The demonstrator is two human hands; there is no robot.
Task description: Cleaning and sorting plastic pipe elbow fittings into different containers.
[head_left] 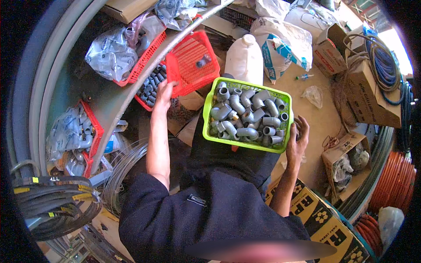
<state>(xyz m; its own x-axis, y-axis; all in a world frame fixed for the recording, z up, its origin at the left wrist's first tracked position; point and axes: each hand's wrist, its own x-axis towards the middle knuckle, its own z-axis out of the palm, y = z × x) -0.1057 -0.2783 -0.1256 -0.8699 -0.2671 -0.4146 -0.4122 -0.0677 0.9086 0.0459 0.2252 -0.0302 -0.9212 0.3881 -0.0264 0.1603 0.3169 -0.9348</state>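
My left hand (164, 93) grips the near edge of a red plastic basket (210, 46). That basket is tilted, and a small grey pipe fitting (203, 61) shows inside it. Just under and left of the hand, small grey pipe fittings (151, 87) fill another red basket (142, 102). A lime-green plastic basket (245, 147) sits before my body, over my legs, heaped with grey plastic pipe elbows (246, 115). One fitting (234, 115) among them has a brass-coloured end. My right hand (297, 136) holds the green basket's right rim, its fingers outside and partly curled.
Behind the green basket stands a white jug (245, 60) beside a white-and-blue sack (283, 46). A metal rail (138, 83) curves along the left. Wire coils (121, 174) lie at lower left, cardboard boxes (345, 164) and hose coils (381, 59) at right.
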